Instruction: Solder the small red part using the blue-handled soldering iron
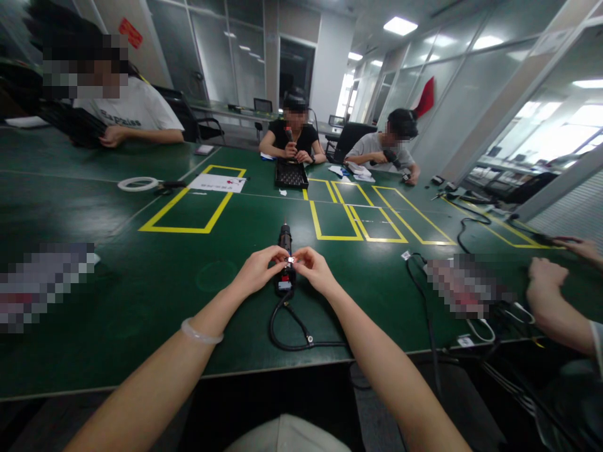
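Observation:
A black handheld tool [285,242] with a red label lies on the green table [141,276], pointing away from me, its black cable [292,329] looping toward the near edge. My left hand [258,269] and my right hand [313,269] meet just above the tool's rear end. Both pinch a tiny shiny part [291,259] between their fingertips. A pale bangle circles my left wrist.
Yellow tape rectangles [193,207] mark the table. A black tray [291,174], a white ring [138,184] and a paper sheet [217,182] lie farther off. Three people sit at the far side. Another person's hands [549,276] and cables [424,295] are on the right.

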